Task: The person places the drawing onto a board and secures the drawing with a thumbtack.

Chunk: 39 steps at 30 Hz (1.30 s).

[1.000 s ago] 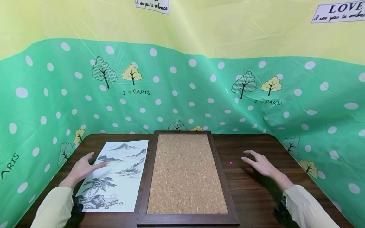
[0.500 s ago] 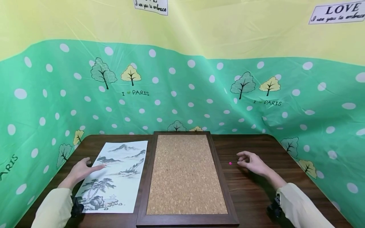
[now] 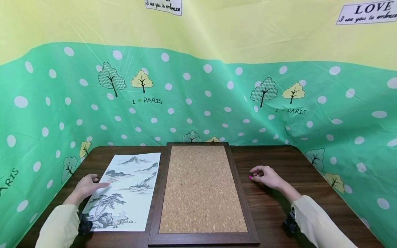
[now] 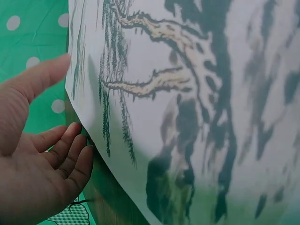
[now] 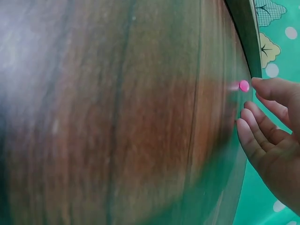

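A small pink round-headed thumbtack sits on the dark wooden table, right of a framed cork board. My right hand has its thumb and fingertips right beside the tack. In the right wrist view, the thumb tip is just short of the pink tack, and the other fingers are loosely bent with nothing between them. To the left of the board lies a white sheet printed with an ink landscape. My left hand is at the sheet's left edge, thumb over the paper, fingers loosely bent beside the edge.
The cork board's brown wooden frame reaches from the table's back edge to near its front. Behind the table hangs a green and yellow curtain with dots and trees. Dark wrist cameras sit at both cuffs.
My right hand has moved left to the thumbtack, its fingers drawing closer together. The left hand has drawn back slightly toward the sheet's left edge. Sheet and board stay put.
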Available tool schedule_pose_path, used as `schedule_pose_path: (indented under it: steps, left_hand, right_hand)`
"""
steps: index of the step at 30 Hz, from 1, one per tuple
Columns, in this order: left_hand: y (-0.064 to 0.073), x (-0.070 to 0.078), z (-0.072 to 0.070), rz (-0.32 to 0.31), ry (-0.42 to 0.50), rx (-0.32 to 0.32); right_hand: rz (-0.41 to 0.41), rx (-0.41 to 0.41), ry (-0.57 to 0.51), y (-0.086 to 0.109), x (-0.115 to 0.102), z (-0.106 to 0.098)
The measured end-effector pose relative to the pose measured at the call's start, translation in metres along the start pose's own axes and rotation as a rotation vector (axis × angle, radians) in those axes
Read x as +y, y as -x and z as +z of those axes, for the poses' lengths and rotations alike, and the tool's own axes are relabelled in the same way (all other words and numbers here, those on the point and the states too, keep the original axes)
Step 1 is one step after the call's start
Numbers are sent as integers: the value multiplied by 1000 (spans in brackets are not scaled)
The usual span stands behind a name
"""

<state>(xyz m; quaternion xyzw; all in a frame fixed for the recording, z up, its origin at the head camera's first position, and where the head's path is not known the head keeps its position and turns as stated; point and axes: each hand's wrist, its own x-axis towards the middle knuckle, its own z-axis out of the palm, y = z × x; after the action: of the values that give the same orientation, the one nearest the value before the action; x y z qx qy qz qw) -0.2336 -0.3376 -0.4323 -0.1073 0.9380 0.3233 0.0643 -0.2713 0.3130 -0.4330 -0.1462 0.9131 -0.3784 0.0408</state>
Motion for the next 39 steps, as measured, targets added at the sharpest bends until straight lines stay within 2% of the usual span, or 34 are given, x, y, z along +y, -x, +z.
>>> schedule_pose_path:
  steps: [10, 19, 22, 25, 29, 32, 36, 39]
  left_hand:
    - [-2, 1, 5, -10, -7, 28]
    - [1, 3, 5, -31, 18, 48]
    - [1, 2, 5, -29, 17, 62]
    - [0, 2, 3, -2, 16, 68]
    - [1, -1, -3, 79, 21, 67]
    - [2, -4, -8, 124, 36, 44]
    - [0, -8, -13, 116, 87, -4]
    - [-6, -15, -16, 105, 150, -19]
  right_hand:
    - [7, 12, 67, -7, 0, 6]
    - [-60, 10, 134, -9, -1, 8]
    - [-58, 4, 145, -10, -2, 8]
    - [-54, -6, 144, -9, -2, 9]
    - [-31, -13, 125, -7, -3, 9]
    - [-31, -8, 119, -5, -3, 9]
    - [-33, 3, 112, -2, -4, 9]
    - [-40, 3, 104, 1, -5, 8]
